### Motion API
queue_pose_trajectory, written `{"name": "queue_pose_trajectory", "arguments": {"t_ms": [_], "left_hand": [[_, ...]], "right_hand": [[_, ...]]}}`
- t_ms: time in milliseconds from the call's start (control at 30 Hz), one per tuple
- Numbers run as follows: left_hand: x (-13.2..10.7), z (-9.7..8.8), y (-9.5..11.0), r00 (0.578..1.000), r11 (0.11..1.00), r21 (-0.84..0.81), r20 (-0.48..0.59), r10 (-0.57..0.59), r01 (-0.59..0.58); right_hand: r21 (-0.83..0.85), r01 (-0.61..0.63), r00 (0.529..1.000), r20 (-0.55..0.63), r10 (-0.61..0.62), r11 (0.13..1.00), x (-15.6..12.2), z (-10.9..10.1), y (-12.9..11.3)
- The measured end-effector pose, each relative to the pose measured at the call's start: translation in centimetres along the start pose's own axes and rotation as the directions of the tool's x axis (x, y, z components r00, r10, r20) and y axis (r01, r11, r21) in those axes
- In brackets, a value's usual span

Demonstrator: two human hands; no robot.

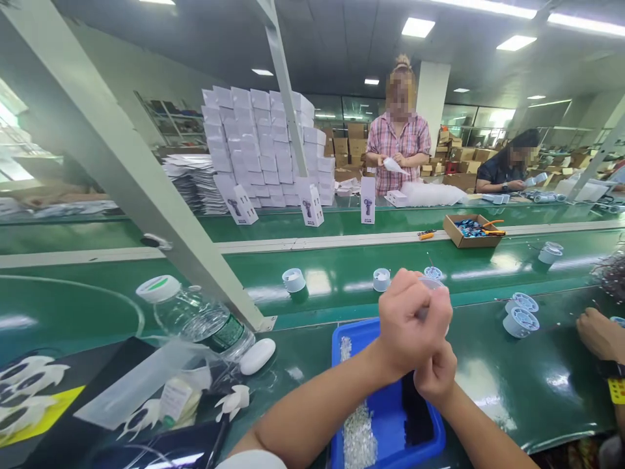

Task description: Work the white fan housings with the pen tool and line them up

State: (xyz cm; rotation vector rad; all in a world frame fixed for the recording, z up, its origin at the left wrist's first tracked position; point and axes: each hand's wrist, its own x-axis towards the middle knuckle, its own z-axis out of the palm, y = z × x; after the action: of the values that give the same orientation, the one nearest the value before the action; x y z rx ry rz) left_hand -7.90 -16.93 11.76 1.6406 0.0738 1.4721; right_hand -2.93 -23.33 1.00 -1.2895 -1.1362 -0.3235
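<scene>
Green conveyor belt (342,264): several pale-blue cups (293,280) standing. Left hand (413,322) clenched on a mostly hidden plastic cup (433,282) above blue tray (390,417); right hand (436,374) curled beneath, hold unclear. Judged mid-work; remainder cannot be told.

Left of the grip (415,319) there's a clear bottle (208,329) with a white cap, plus a smooth white oval thing (258,356) just beside it, no clue what that is. A pale slanted post (146,189) runs up past the bottle. Beyond the grip and off to the left: a whole wall of white boxes (261,146). Somebody in a plaid shirt (399,140) is pretty much straight past the grip. Beyond it to the right, an open cardboard box (481,242) with an orange-handled tool (492,223) poking out.
</scene>
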Motion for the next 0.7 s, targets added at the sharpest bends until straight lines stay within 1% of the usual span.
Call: {"name": "queue_pose_trajectory", "arguments": {"t_ms": [67, 133, 200, 233, 300, 367, 467, 567, 633, 667, 700], "left_hand": [[-0.4, -0.2, 0.5, 1.000, 0.997, -0.079, 0.000, 0.021, -0.021], [-0.7, -0.3, 0.7, 0.998, 0.990, -0.126, -0.005, 0.059, -0.059], [-0.9, -0.4, 0.4, 0.996, 0.982, -0.165, -0.004, 0.089, -0.088], [-1.0, -0.4, 0.1, 0.996, 0.979, -0.185, 0.003, 0.090, -0.088], [-0.9, -0.3, -0.7, 0.998, 0.981, -0.186, 0.022, 0.057, -0.052], [-0.7, -0.2, -1.6, 0.999, 0.989, -0.145, 0.044, 0.022, -0.015], [-0.4, -0.1, -2.7, 0.996, 0.994, -0.109, 0.084, -0.011, 0.020], [-0.5, 0.0, -3.4, 0.988, 0.996, -0.051, 0.141, -0.069, 0.077], [-0.6, 0.1, -3.7, 0.967, 0.987, -0.009, 0.204, -0.155, 0.160], [-0.6, 0.1, -3.8, 0.945, 0.976, -0.002, 0.249, -0.212, 0.219], [-0.6, 0.1, -4.0, 0.910, 0.957, -0.002, 0.309, -0.277, 0.292]], "right_hand": [[-0.058, 0.099, 0.994, -0.033, -0.101, 0.993, 0.3, -0.3, -0.7], [-0.068, 0.173, 0.985, -0.013, -0.175, 0.982, 0.3, -0.5, -0.8], [-0.045, 0.214, 0.977, 0.010, -0.214, 0.976, 0.0, -0.7, -0.5], [-0.031, 0.200, 0.980, 0.005, -0.200, 0.979, -0.1, -0.7, -0.2], [0.016, 0.106, 0.994, -0.017, -0.105, 0.994, -0.4, -0.5, 0.5], [0.100, -0.033, 0.999, 0.009, 0.033, 0.994, -0.5, -0.3, 0.9], [0.237, -0.219, 0.975, 0.095, 0.202, 0.947, -0.5, 0.3, 1.2], [0.307, -0.329, 0.944, 0.093, 0.316, 0.893, -0.9, 0.7, 1.5], [0.340, -0.385, 0.921, 0.082, 0.381, 0.858, -1.3, 1.0, 1.9], [0.356, -0.408, 0.909, 0.074, 0.410, 0.841, -1.5, 1.1, 2.2], [0.367, -0.425, 0.899, 0.065, 0.433, 0.827, -1.6, 1.2, 2.4]]}}
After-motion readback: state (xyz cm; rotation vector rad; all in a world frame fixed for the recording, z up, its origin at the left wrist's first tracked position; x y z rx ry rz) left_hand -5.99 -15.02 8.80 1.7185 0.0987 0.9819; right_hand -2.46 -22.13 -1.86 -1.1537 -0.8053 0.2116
